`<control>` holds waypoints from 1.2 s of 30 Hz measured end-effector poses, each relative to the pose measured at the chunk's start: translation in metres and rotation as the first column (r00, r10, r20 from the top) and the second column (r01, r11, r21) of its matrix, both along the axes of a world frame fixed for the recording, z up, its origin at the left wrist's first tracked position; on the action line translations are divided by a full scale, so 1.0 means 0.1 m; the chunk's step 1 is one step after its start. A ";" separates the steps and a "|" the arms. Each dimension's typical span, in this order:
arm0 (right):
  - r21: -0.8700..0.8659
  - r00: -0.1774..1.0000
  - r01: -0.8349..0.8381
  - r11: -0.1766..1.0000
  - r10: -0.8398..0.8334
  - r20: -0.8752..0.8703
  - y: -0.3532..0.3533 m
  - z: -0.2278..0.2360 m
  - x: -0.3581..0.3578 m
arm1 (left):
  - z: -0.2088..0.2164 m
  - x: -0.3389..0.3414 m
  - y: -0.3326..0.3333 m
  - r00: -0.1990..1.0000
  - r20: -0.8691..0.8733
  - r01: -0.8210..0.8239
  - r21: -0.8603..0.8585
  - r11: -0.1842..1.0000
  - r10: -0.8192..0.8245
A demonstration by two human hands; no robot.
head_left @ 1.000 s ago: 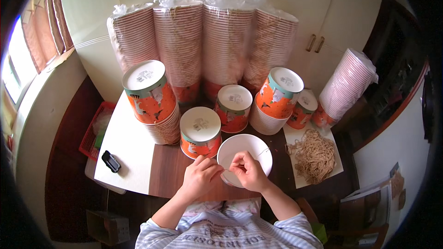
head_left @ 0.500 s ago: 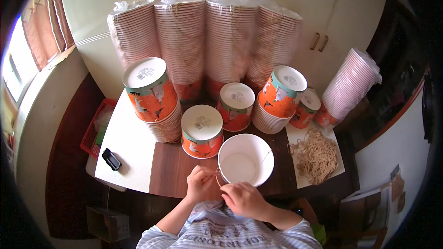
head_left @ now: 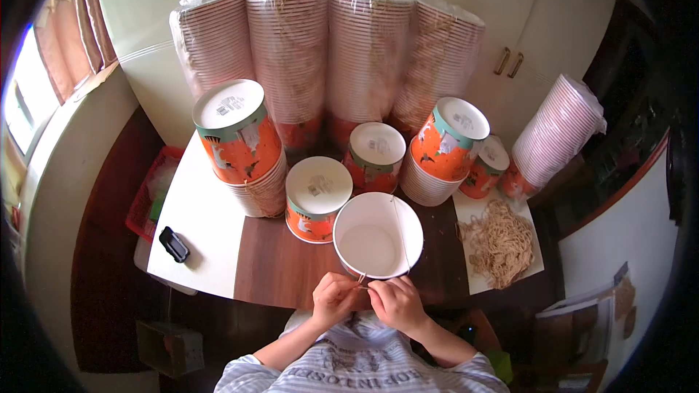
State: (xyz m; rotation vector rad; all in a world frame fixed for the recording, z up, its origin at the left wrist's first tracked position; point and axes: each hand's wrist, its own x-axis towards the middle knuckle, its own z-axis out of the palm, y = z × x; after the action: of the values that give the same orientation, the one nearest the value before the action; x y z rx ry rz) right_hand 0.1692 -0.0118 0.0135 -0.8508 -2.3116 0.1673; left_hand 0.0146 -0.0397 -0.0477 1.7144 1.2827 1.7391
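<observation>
An open paper bucket, white inside, stands upright at the table's near edge. A thin cord runs from its far rim across the inside toward the near right rim. Just below the near rim, my left hand pinches a light-coloured twine by the bucket's edge. Close beside it, my right hand has its fingers closed on the same twine, thumb and fingertips nearly meeting those of the left. The twine's exact path between the fingers is too small to make out.
Upside-down orange paper buckets stand left of and behind the open one. Tall plastic-wrapped bucket stacks line the back, with another stack at right. A tangled twine pile lies right; a small black tray lies left.
The open bucket has shifted slightly left and been turned, so the cord now starts at its far rim. My hands have moved right, closer together, in front of the near rim.
</observation>
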 end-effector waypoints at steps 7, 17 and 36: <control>0.028 0.984 -0.005 1.000 -0.001 0.179 -0.05 -0.05 -0.02 | -0.06 -0.01 -0.08 0.969 0.235 0.139 -0.287 0.948 -0.071; 0.038 0.990 0.002 0.999 -0.008 0.143 -0.06 -0.08 0.00 | 0.01 0.03 -0.07 0.588 0.791 0.627 -0.313 0.713 -0.170; 0.073 0.969 -0.131 0.989 0.112 0.218 -0.06 -0.10 0.00 | 0.21 -0.04 0.09 0.312 0.946 0.780 -0.305 0.546 0.083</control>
State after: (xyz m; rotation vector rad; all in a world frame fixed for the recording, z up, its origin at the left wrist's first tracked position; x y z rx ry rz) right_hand 0.1693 -0.0175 0.0035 -0.7130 -2.5539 0.0280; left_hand 0.0109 -0.0309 -0.0269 0.2916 0.6888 1.1354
